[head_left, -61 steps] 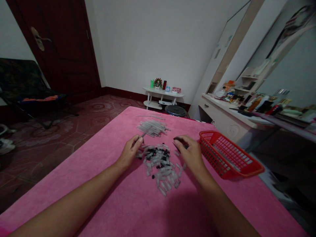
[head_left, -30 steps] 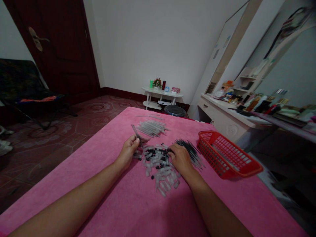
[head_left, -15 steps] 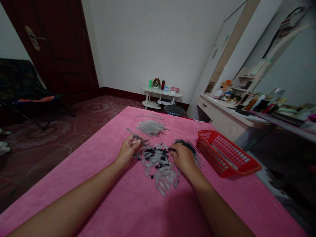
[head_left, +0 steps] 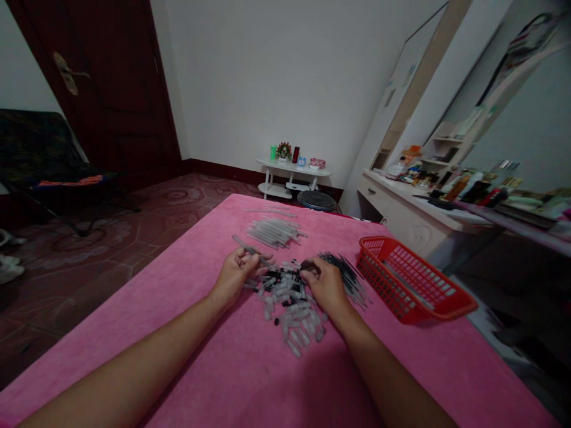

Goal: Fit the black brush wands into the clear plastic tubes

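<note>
My left hand (head_left: 235, 274) is closed around a translucent pen barrel (head_left: 242, 243), which slants up to the left past the fingers. Opposite it, my right hand (head_left: 329, 286) pinches a small dark piece (head_left: 306, 265); it looks like a black pen part, but the fingers partly cover it. Between and below both hands spreads a loose pile of clear pen caps (head_left: 298, 312) mixed with small black plugs (head_left: 276, 321). Beyond the hands lies a stack of clear pen barrels (head_left: 274, 232). Thin black pen refills (head_left: 345, 272) lie bunched just right of my right hand.
A red plastic basket (head_left: 413, 315) stands on the right of the pink-covered table (head_left: 214, 368), with a few long thin pieces inside. Past the far edge is a white stand (head_left: 267, 161). A cluttered dresser (head_left: 410, 208) stands to the right, a folding chair (head_left: 40, 148) to the left.
My right hand has shifted slightly left with the dark piece, nearer my left hand. The left hand keeps its hold on the pen barrel. The view has shifted slightly.
</note>
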A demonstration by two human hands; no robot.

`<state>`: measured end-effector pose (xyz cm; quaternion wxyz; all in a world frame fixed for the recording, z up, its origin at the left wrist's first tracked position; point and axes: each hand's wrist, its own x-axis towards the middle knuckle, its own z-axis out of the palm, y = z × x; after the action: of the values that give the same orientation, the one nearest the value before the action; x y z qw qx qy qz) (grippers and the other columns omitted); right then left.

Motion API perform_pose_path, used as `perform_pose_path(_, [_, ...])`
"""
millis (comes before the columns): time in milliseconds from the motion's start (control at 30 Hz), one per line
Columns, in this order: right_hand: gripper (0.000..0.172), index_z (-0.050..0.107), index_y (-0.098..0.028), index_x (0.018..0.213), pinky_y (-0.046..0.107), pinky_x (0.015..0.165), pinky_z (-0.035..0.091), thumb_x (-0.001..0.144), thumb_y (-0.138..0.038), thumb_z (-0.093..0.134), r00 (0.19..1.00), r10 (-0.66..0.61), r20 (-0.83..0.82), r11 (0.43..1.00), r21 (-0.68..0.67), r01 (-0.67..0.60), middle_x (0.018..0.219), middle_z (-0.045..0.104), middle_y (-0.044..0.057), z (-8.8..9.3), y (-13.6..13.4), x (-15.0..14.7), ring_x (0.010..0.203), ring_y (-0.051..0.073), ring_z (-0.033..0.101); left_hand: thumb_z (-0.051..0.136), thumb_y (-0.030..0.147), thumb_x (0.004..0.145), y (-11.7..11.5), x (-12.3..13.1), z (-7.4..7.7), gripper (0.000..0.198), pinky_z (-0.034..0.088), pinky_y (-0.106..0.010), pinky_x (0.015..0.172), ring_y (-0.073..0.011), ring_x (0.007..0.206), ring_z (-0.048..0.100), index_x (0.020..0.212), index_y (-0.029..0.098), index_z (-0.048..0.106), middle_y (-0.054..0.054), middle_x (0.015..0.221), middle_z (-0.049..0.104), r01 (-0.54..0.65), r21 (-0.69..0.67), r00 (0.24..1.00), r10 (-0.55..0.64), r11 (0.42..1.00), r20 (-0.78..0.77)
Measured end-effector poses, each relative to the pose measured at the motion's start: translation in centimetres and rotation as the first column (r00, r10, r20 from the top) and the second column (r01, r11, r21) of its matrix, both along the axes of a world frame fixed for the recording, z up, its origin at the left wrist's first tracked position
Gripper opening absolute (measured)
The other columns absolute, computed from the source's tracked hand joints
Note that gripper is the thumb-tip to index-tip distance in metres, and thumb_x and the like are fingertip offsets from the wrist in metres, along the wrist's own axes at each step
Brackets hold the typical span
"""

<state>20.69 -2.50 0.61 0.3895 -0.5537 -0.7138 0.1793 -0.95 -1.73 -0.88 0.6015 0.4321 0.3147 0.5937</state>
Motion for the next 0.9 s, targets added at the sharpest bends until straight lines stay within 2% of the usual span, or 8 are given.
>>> perform_pose_path(67, [0.027,0.067,-0.016,0.098,0.028,0.069,0.048,0.074,-0.019,0.056,0.971,0.048,-0.233,0.998,-0.037,-0.058,0.087,0.071,0.006,0.4,-0.4,-0.9,0.077,0.017,0.064,0.072,0.036,0.073,0.0,0.1,0.1,0.038,0.056,-0.027,0.073,-0.0208,0.088,0.069,0.095,0.015,0.048,-0.011,0.097,0.070,-0.005,-0.010,1.000,0.005,1.000,0.009])
perform_pose_path(133, [0.025,0.069,-0.017,0.093,0.029,0.067,0.050,0.072,-0.022,0.058,0.910,0.078,-0.408,0.987,-0.099,-0.129,0.087,0.071,0.006,0.8,-0.9,-1.9,0.076,0.018,0.065,0.072,0.036,0.072,-0.1,0.1,0.1,0.038,0.056,-0.028,0.074,-0.0211,0.088,0.069,0.094,0.015,0.049,-0.011,0.097,0.070,-0.009,-0.012,1.000,0.009,1.000,0.015])
perform_pose_path(267, [0.018,0.066,-0.017,0.080,0.026,0.054,0.049,0.066,-0.029,0.066,0.778,0.011,-0.628,0.942,-0.254,-0.219,0.070,0.069,0.003,1.2,-1.8,-3.4,0.059,0.017,0.063,0.072,0.036,0.072,-0.1,0.1,0.2,0.038,0.057,-0.028,0.073,-0.0210,0.087,0.069,0.093,0.015,0.050,-0.011,0.096,0.070,-0.022,-0.009,1.000,0.022,1.000,0.011])
perform_pose_path(433, [0.023,0.064,-0.016,0.075,0.020,0.045,0.043,0.062,-0.032,0.073,0.747,-0.022,-0.664,0.951,-0.245,-0.189,0.065,0.063,0.000,0.9,-2.4,-3.9,0.052,0.011,0.055,0.073,0.037,0.071,-0.3,0.3,0.6,0.038,0.057,-0.029,0.074,-0.0210,0.086,0.069,0.092,0.014,0.051,-0.010,0.096,0.070,-0.044,-0.017,0.998,0.044,0.999,0.037])
perform_pose_path(600, [0.029,0.063,-0.015,0.078,0.026,0.056,0.052,0.057,-0.031,0.076,0.653,-0.068,-0.754,0.924,-0.294,-0.243,0.071,0.065,0.000,1.0,-2.8,-4.4,0.060,0.013,0.061,0.074,0.036,0.070,-0.5,0.6,0.8,0.037,0.056,-0.031,0.075,-0.0205,0.083,0.069,0.090,0.014,0.052,-0.009,0.093,0.070,-0.042,-0.013,0.997,0.042,0.999,0.059])
perform_pose_path(700, [0.030,0.062,-0.015,0.079,0.026,0.057,0.052,0.058,-0.031,0.076,0.649,-0.073,-0.757,0.918,-0.305,-0.253,0.071,0.065,0.001,1.0,-2.8,-4.6,0.060,0.014,0.062,0.074,0.036,0.070,-0.7,0.8,0.7,0.036,0.055,-0.033,0.076,-0.0197,0.080,0.069,0.090,0.015,0.052,-0.009,0.091,0.070,-0.016,-0.009,0.998,0.016,1.000,0.053])
perform_pose_path(800, [0.029,0.062,-0.016,0.078,0.023,0.050,0.050,0.058,-0.032,0.076,0.676,-0.097,-0.731,0.934,-0.302,-0.193,0.072,0.065,0.002,1.0,-2.5,-4.1,0.058,0.013,0.060,0.072,0.036,0.070,-0.8,0.8,0.8,0.032,0.054,-0.031,0.068,-0.0196,0.074,0.068,0.087,0.016,0.055,-0.007,0.085,0.070,-0.012,0.021,0.999,0.013,1.000,-0.037])
perform_pose_path(900, [0.030,0.063,-0.016,0.079,0.022,0.047,0.049,0.058,-0.033,0.075,0.683,-0.102,-0.723,0.953,-0.269,-0.142,0.071,0.063,0.002,1.3,-2.0,-3.2,0.059,0.013,0.058,0.069,0.032,0.072,-0.7,0.4,0.9,0.022,0.050,-0.027,0.061,-0.0190,0.068,0.064,0.086,0.016,0.064,-0.005,0.075,0.068,-0.069,0.155,0.957,0.109,0.985,-0.268])
